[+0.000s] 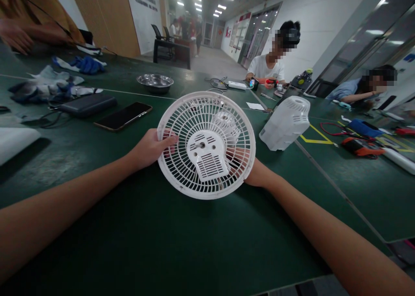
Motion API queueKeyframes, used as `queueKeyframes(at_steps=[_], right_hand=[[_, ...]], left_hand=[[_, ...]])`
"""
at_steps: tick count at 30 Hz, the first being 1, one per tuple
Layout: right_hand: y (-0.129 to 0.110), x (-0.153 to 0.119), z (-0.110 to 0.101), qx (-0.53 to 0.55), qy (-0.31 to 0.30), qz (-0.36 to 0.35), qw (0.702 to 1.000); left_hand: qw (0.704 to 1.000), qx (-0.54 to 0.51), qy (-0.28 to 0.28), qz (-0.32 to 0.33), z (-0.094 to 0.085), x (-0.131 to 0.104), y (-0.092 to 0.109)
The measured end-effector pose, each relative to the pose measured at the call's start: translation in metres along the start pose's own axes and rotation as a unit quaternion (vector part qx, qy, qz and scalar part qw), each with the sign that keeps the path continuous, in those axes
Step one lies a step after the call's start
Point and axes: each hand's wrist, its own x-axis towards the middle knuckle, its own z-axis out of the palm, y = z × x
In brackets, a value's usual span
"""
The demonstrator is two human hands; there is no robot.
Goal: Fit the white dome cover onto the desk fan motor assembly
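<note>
A round white fan grille [168, 114] is held up in front of me, tilted, its slatted centre plate [210, 164] facing me. My left hand [152, 147] is closed on the left rim, with the thumb in front and the fingers behind. My right hand [241, 157] is behind the lower right of the grille, closed against its back; the slats partly hide its fingers. Through the bars a white vented part [227, 121] shows behind the grille. To the right, a white plastic housing [285, 123] stands on the green table [145, 244].
Left are a phone [123, 116], a dark power bank [87, 104] and blue-white gloves [81, 64]. A metal bowl [155, 83] sits farther back. An orange multimeter [362, 147] with cables lies right. People sit across the table, one in a white shirt [267, 67].
</note>
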Motion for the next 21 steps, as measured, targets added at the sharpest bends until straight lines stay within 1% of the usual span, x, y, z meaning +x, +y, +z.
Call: queueKeyframes(at_steps=[7,16,21], right_hand=[[0.0041,0.0002,0.002,-0.004,0.004,-0.014,1.0],[0.0083,-0.0012,0.0051,-0.012,0.003,0.001,1.0],[0.0093,-0.0009,0.0049,-0.004,0.0,0.006,1.0]], left_hand=[[1.0,-0.006,0.006,-0.013,0.0008,-0.0006,0.0007],[1.0,-0.002,0.016,-0.017,0.0034,-0.0004,0.0045],[1.0,-0.007,0.015,-0.016,0.0019,0.0013,0.0002]])
